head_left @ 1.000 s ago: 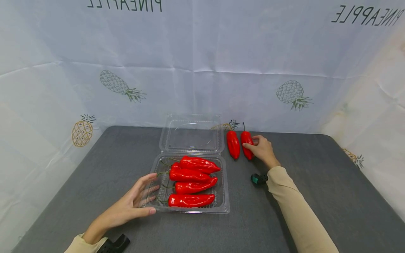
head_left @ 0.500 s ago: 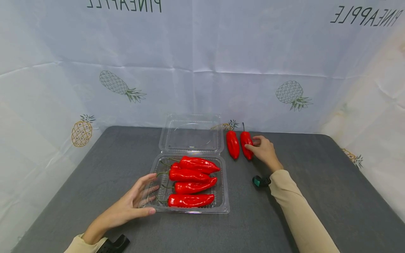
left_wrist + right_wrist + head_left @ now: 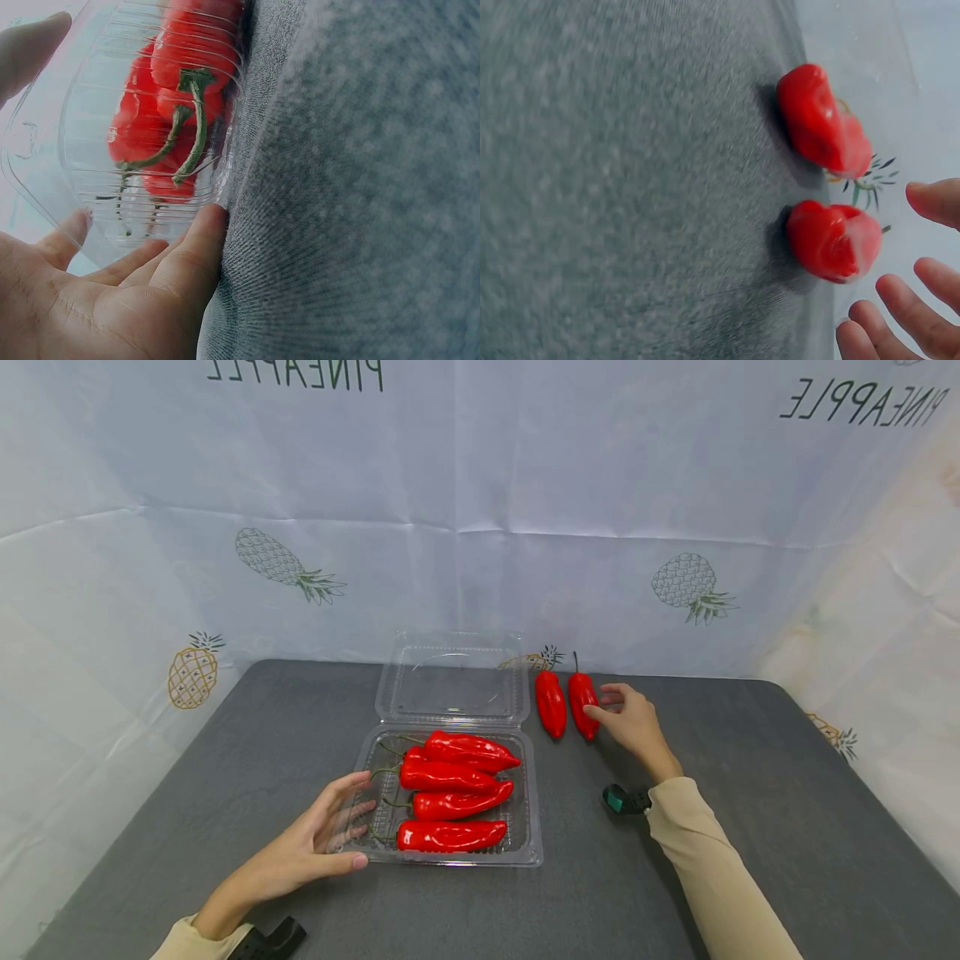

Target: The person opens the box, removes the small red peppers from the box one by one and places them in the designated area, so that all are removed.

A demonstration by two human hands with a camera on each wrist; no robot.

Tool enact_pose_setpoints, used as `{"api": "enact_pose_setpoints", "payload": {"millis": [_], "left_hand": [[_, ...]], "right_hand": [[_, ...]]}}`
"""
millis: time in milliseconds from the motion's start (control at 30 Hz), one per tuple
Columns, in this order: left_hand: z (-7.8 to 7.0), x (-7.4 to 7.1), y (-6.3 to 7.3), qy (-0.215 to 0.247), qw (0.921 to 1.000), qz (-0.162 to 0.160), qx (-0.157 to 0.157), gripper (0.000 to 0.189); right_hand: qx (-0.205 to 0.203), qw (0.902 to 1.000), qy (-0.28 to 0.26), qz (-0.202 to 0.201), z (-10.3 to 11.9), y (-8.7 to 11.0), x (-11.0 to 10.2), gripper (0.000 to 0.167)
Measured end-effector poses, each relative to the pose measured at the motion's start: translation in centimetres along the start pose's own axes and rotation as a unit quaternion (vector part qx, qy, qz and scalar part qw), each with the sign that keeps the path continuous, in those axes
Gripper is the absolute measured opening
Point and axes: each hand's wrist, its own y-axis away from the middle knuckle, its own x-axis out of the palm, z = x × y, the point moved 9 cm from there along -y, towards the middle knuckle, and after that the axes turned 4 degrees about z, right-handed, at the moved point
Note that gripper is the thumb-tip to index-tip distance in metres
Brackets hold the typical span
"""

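Note:
My left hand (image 3: 303, 843) rests against the left side of a clear plastic clamshell box (image 3: 534, 810), fingers extended along its wall and thumb at the front corner. Inside lie several red peppers (image 3: 452, 836) with green stems, pointing right; the left wrist view shows their stems (image 3: 196, 127) through the ribbed wall. My right hand (image 3: 636, 724) is just right of a red pepper (image 3: 582, 706) lying on the table, its fingers spread and relaxed. In the right wrist view the fingertips (image 3: 930, 202) stand apart from that pepper. A second red pepper (image 3: 551, 704) lies to its left.
The box's clear lid (image 3: 453, 681) is folded back behind it, near the pineapple-print curtain (image 3: 480, 585). A grey cloth covers the table (image 3: 465, 910). Both wrists carry small black cameras; the right one (image 3: 626, 799) sits close over the table.
My right hand has drawn slightly right, and its fingers have come away from the right pepper. That pepper stays on the table. The left hand has not moved.

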Motion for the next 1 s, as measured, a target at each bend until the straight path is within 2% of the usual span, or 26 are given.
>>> {"api": "enact_pose_setpoints", "payload": {"millis": [267,667,1000], "left_hand": [[-0.3,0.1,0.0,0.007,0.9998,0.004,0.016,0.089],[0.0,0.1,-0.1,0.008,0.9998,0.008,0.015,0.090],[-0.4,0.1,0.0,0.011,0.9998,0.008,0.017,0.089]], "right_hand": [[-0.035,0.9994,-0.006,-0.003,1.6,1.1,0.0,0.056],[-0.090,0.9957,-0.024,0.002,4.4,3.0,0.7,0.052],[-0.136,0.9902,-0.026,0.014,6.7,4.0,1.7,0.049]]}}
